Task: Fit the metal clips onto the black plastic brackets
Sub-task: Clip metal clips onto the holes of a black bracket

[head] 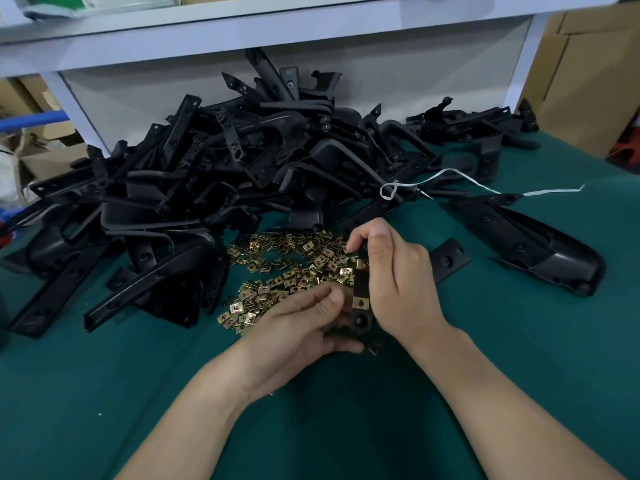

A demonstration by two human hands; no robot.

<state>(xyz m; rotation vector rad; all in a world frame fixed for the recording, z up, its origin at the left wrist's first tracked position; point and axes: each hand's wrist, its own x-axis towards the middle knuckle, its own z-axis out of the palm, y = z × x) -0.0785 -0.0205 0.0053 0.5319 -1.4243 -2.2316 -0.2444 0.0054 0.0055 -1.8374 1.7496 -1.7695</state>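
I've got both forearms (207,410) bare to the frame's edge, left hand (294,327) and right hand (398,282) bare too, fingernails trimmed short.

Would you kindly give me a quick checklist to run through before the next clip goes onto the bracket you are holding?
1. Grip on the bracket by right hand and left hand: ok.
2. The lower clip sits on the bracket: ok.
3. The upper clip fully seated: cannot tell, the right hand partly hides it.
4. The loose clips within reach: ok, heaped on the green table beside the left hand.
5. Next clip ready in a hand: cannot tell.
6. The white string away from the work: ok.
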